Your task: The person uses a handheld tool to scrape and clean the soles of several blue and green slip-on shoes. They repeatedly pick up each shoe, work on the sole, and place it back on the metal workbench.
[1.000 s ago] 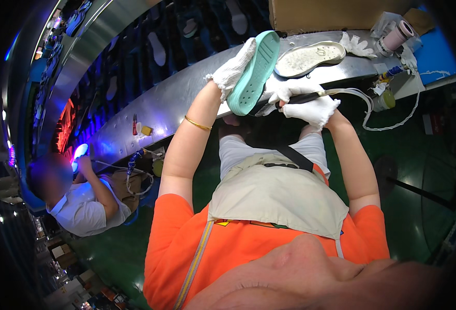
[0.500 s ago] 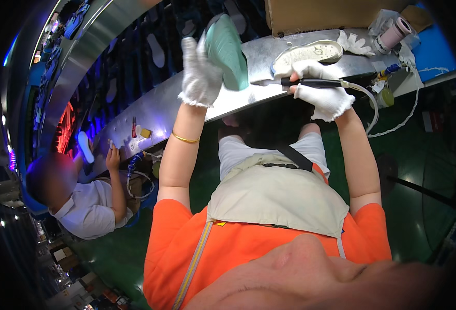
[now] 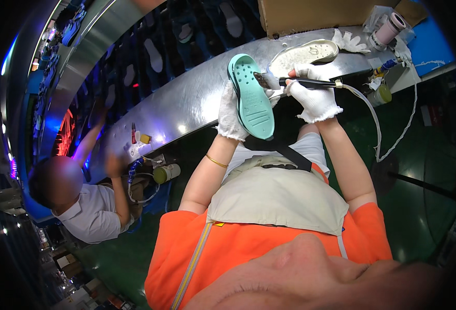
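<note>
In my gloved left hand [image 3: 231, 116] rests a teal shoe sole [image 3: 254, 106], its face with small round holes and ridges turned up. The fingers close around its left edge and pass beneath it. My gloved right hand [image 3: 313, 95], with fingertips bare, grips the black handle of a brush [image 3: 310, 82] with a pale hose at its rear end. The brush's flat tip meets or hovers just over the right edge of the sole near the holes; I cannot tell which. Just beyond my right hand lies a cream shoe sole [image 3: 316, 50] on the metal bench.
The metal bench [image 3: 186, 106] curves leftward beside a dark conveyor carrying several soles [image 3: 154, 56]. At the back stand a cardboard box [image 3: 316, 15], a white glove [image 3: 349, 41] and a pink cylinder [image 3: 388, 32]. A co-worker [image 3: 91, 206] sits at the left.
My left hand has brought the teal sole nearer and to the right, turning its holed face up. The brush in my right hand has come to the sole. The co-worker's arm has reached toward the conveyor.
</note>
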A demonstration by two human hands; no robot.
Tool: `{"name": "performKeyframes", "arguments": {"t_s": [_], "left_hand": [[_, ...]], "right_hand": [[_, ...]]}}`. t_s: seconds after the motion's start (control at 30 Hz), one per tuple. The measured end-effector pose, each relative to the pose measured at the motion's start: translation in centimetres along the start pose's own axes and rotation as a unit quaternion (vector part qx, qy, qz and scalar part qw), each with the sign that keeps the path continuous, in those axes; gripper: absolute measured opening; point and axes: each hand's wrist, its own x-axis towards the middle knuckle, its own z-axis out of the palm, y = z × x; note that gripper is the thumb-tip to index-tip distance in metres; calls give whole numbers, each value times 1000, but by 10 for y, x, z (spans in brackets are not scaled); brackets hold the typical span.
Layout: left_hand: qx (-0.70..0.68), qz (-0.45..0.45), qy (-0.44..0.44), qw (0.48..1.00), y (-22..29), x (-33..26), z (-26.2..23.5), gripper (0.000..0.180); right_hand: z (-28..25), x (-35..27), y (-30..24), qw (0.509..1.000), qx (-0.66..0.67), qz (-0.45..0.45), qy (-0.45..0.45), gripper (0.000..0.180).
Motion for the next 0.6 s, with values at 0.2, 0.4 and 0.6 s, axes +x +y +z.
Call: {"name": "performKeyframes", "arguments": {"t_s": [0.2, 0.4, 0.6], "left_hand": [[121, 19, 16, 992, -21, 3, -4, 66], [119, 56, 47, 990, -19, 3, 6, 66], [116, 72, 32, 990, -13, 13, -8, 70]], "right_hand": [[18, 1, 0, 999, 17, -42, 15, 15], [13, -7, -3, 994, 93, 25, -59, 17], [14, -9, 10, 968, -106, -226, -36, 19]]}}
